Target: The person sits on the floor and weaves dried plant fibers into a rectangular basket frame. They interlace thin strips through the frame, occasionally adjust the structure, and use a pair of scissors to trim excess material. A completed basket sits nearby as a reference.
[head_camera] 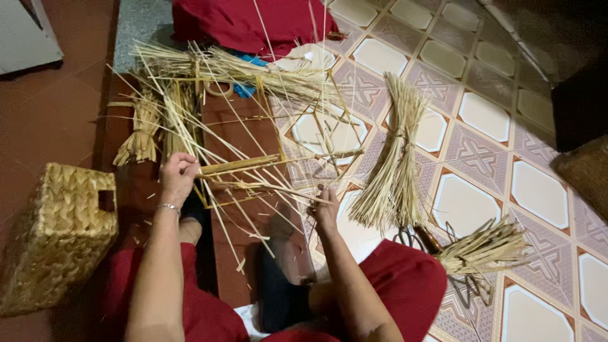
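The left hand [178,175] clamps its fingers on the frame [253,166]; the right hand [325,212] pinches straw [278,187] just right of the frame. A basket [56,237] sits left of the frame.

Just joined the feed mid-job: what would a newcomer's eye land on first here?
First, the two hands at centre: the left hand and right hand grip a thin rectangular frame of pale yellow straw strips, with loose strands fanning out. Next, the tied bundle of pale straw lies on the patterned tile floor to the right. At the left edge stands a woven straw basket with a handle hole.
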